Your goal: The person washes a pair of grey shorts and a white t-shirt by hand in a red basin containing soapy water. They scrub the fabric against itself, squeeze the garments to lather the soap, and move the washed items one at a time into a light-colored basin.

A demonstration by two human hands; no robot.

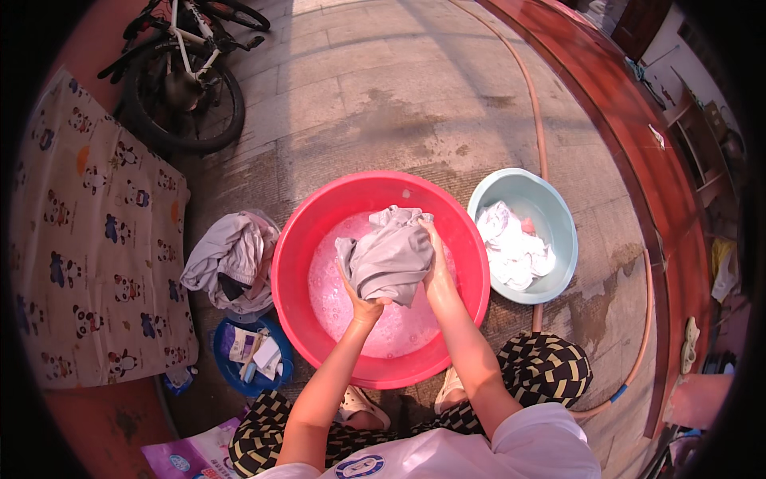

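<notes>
A bunched grey cloth garment (392, 254) is held between my two hands above soapy water in a large red plastic basin (380, 383). My left hand (361, 302) cups its lower left side. My right hand (435, 254) grips its upper right side, near a gathered edge. Foam and bubbles cover the water (353, 332) under the cloth. To the right, a light blue basin (565, 239) holds wet white cloths (517, 257). On the left, a heap of pale grey clothes (230, 254) lies in a container whose rim is mostly hidden.
A small blue basin (227, 374) with packets and a brush-like item stands at lower left. Behind it is a panda-print cover (108, 239). A bicycle (185, 78) stands at upper left. A hose (535, 114) runs past the light blue basin. A purple bag (191, 449) lies near my knee.
</notes>
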